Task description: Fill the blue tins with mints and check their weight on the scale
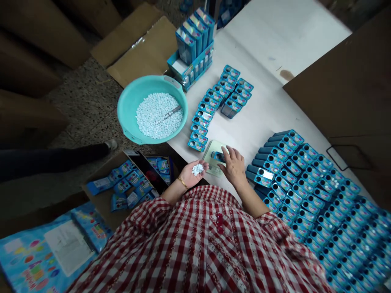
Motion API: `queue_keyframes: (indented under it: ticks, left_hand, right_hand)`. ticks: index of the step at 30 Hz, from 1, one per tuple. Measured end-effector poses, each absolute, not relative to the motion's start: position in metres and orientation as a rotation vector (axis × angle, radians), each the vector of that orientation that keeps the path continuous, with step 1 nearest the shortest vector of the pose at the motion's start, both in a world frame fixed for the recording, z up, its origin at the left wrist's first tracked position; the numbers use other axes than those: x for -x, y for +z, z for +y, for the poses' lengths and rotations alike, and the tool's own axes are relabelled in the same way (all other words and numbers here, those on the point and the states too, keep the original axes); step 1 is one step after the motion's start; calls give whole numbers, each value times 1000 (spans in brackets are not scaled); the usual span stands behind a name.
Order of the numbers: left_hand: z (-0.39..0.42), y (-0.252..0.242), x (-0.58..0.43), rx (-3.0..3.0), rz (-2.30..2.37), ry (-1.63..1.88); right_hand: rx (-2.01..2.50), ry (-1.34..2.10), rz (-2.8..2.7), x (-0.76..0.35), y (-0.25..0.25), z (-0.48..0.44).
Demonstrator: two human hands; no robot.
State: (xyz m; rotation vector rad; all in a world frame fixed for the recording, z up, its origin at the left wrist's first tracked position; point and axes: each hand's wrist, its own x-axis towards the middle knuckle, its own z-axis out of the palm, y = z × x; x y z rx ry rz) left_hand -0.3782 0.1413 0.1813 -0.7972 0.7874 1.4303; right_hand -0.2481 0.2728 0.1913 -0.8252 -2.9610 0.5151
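My left hand (193, 174) is cupped palm up, holding a small heap of white candies (197, 169). In front of my body, my right hand (233, 166) reaches over a small pale green scale (210, 167). Its thumb and index finger are at the near end of a small blue box (217, 156) on the scale, while the other fingers are spread. A row of similar blue boxes (199, 129) with dark round holes on top stands just beyond the scale.
A turquoise basin (128, 122) of white candies (154, 118) with a metal utensil (172, 112) sits left. A display carton (192, 71) holds upright blue boxes. Many blue boxes (305, 199) fill the right side. A cardboard carton (106, 199) holds blue packets (134, 178). A person's leg (61, 160) shows left.
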Motion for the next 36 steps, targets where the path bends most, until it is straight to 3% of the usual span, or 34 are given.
queue_keyframes:
  ticks: [4,14,21,25,31,36]
  left_hand:
    - [133,182,390,849,857,1432]
    - [121,183,402,906,948,1494]
    - [116,170,406,887,1006,1397]
    - [126,171,405,845,1018,1334]
    - [138,183,397,765,990,1326]
    - [131,183,397,752,999,1356]
  right_hand:
    - [863,407,-3100,258,175,315]
    - [1058,374,-2817,349,145,406]
    - [1128,195,-2616,165,168,367]
    - [1216,186,-2833,79,178,316]
    - [1322,11,-3012,79,165,286]
    - [897,80,-3094,135,190,282]
